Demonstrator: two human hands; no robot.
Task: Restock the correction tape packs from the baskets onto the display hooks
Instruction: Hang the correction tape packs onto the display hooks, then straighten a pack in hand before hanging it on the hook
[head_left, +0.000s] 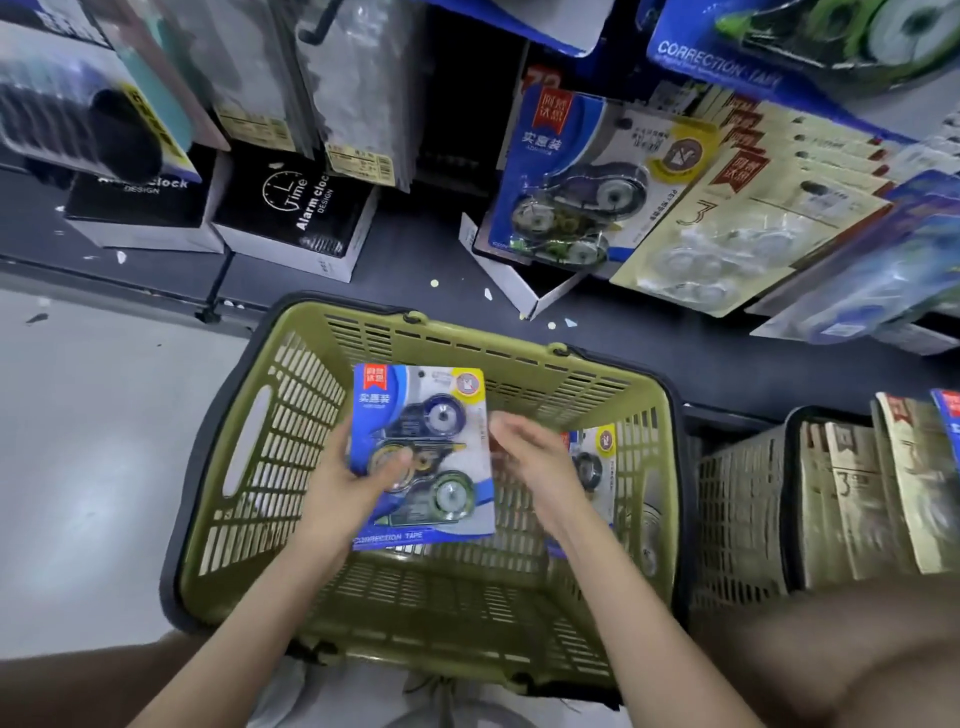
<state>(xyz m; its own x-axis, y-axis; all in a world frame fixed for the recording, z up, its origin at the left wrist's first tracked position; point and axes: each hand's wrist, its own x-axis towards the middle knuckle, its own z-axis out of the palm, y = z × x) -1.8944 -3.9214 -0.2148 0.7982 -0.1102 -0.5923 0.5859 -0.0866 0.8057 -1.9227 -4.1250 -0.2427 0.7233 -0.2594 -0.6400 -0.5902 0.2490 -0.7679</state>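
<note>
Blue pack (421, 452) pinched in left hand (343, 483), thumb across front, over basket's (260, 457) middle. Right hand (535, 457) slack-fingered, empty, beside pack's right edge. Called for right-hand grip at top corner, hang-hole squared before lifting to hung pack (566, 171) beyond far rim.

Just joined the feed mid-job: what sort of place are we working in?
Probably a shop's stationery aisle: carded correction tape packs hang on display, boxed alarm clocks stand nearby, and the left hand holds a pack over a green basket.
</note>
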